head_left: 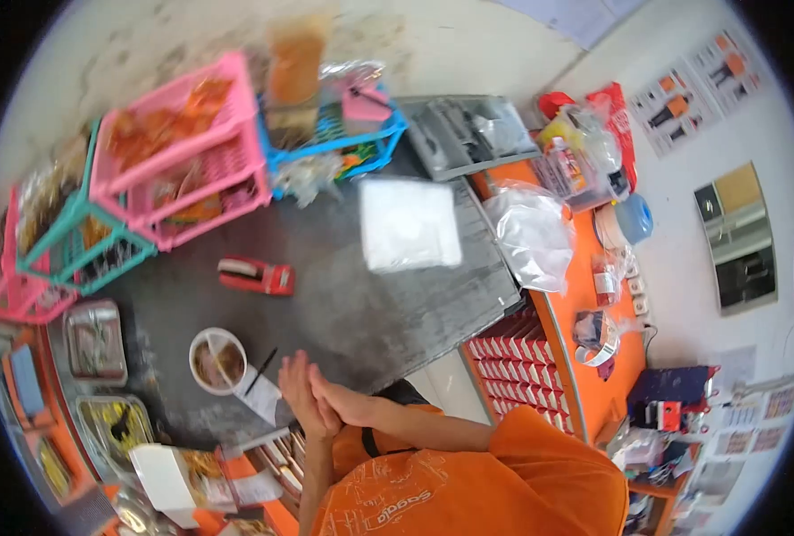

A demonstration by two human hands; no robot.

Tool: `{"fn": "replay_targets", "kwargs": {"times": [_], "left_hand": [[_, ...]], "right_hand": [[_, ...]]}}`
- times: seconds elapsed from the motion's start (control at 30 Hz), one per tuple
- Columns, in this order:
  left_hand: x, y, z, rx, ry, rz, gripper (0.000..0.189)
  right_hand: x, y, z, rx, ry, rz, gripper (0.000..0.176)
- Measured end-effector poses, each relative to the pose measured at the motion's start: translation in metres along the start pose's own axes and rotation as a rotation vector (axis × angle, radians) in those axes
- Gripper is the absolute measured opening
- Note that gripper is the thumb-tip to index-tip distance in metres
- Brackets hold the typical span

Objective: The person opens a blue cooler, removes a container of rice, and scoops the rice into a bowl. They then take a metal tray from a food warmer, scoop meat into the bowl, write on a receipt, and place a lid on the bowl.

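My left hand and my right hand touch each other palm to palm at the counter's near edge. The fingers of both look stretched out, and no object shows between them. Just left of them, a black pen lies by a white paper slip. The slip reaches a round white bowl with food and a clear film or bag in it. Farther back on the dark counter are a red stapler-like tool and a flat white stack.
Pink, blue and green baskets of packets line the back. Metal trays stand at the left. A grey tray holds utensils. An orange shelf at the right carries bags and tubs, with red-and-white boxes below.
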State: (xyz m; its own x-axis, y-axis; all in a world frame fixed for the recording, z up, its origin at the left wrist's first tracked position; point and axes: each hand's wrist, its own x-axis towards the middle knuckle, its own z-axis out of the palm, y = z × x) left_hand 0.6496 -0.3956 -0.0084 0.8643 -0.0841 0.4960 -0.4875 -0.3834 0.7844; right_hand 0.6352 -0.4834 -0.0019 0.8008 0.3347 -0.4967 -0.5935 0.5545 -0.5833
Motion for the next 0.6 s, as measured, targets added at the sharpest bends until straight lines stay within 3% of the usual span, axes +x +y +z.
{"fn": "replay_targets", "kwargs": {"times": [0.03, 0.1, 0.13, 0.17, 0.2, 0.23, 0.27, 0.3, 0.33, 0.37, 0.4, 0.47, 0.53, 0.6], "left_hand": [[0.002, -0.018, 0.012, -0.008, -0.009, 0.041, 0.056], [-0.032, -0.067, 0.019, -0.122, -0.417, -0.405, 0.044], [-0.028, -0.051, 0.024, 0.044, -0.532, -0.441, 0.038], [-0.019, -0.031, 0.031, 0.215, -0.643, -0.466, 0.034], [-0.023, -0.018, 0.04, 0.201, -0.603, -0.438, 0.027], [-0.031, -0.004, 0.045, 0.187, -0.571, -0.415, 0.021], [-0.033, 0.015, 0.052, 0.197, -0.565, -0.553, 0.018], [-0.038, 0.027, 0.056, 0.21, -0.555, -0.696, 0.017], [-0.072, 0.014, 0.058, 0.117, -0.448, -0.687, 0.018], [-0.099, -0.001, 0.061, 0.022, -0.338, -0.679, 0.02], [-0.111, -0.002, 0.058, 0.046, -0.346, -0.739, 0.022], [-0.123, 0.001, 0.051, 0.197, -0.455, -0.902, 0.025], [-0.131, 0.005, 0.048, 0.3, -0.537, -1.031, 0.029], [-0.135, 0.006, 0.041, 0.381, -0.595, -1.115, 0.033]], "right_hand": [[-0.011, -0.036, -0.006, 0.004, -0.004, -0.042, 0.077], [-0.052, -0.129, -0.017, -0.023, -0.571, -0.151, 0.07], [-0.068, -0.182, -0.027, -0.034, -0.58, -0.176, 0.07], [-0.084, -0.237, -0.039, -0.456, -0.505, -0.048, 0.061], [-0.092, -0.275, -0.054, -0.855, -0.39, 0.085, 0.054], [-0.084, -0.29, -0.082, -1.036, -0.053, -0.363, 0.035], [-0.066, -0.301, -0.126, -1.171, 0.314, -0.803, 0.018], [-0.042, -0.329, -0.189, -1.114, 0.494, -0.818, 0.016], [-0.049, -0.375, -0.219, -0.781, 0.604, -0.48, 0.022], [-0.037, -0.405, -0.274, -0.748, 0.769, -0.544, 0.029], [-0.025, -0.429, -0.334, -1.112, 1.119, -0.801, 0.034], [-0.008, -0.476, -0.464, -1.262, 1.515, -0.718, 0.049], [-0.013, -0.514, -0.527, -1.161, 1.505, -0.413, 0.056], [-0.003, -0.524, -0.55, -1.146, 1.584, -0.502, 0.057]]}}
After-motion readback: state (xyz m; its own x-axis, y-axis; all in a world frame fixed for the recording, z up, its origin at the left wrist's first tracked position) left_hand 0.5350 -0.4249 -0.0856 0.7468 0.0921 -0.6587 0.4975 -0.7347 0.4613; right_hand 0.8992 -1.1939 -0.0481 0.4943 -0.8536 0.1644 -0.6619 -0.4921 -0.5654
